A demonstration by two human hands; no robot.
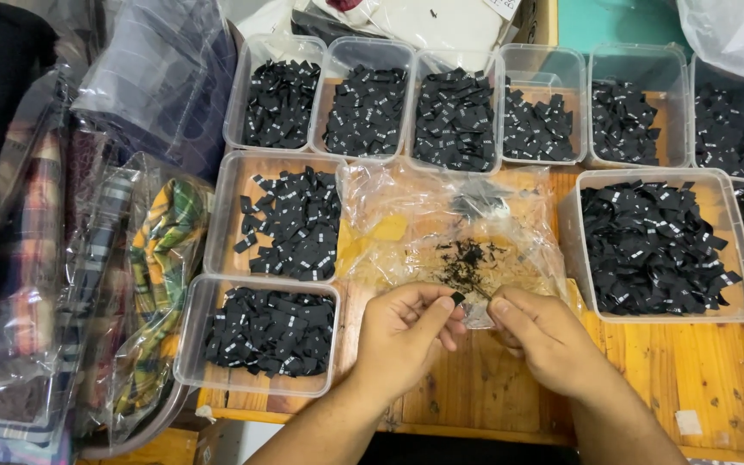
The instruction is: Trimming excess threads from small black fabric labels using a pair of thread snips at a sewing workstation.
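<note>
Wooden table (673,370) crowded with clear tubs (217,362) of black labels (269,331).

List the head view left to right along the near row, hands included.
Bagged plaid cloth → tub of black labels → left hand → right hand → large tub of black labels

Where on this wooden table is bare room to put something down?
Bare wood lies at the near right corner of the wooden table, between the right hand and the large clear plastic tub of black labels. The far side and left side are crowded with tubs.
</note>
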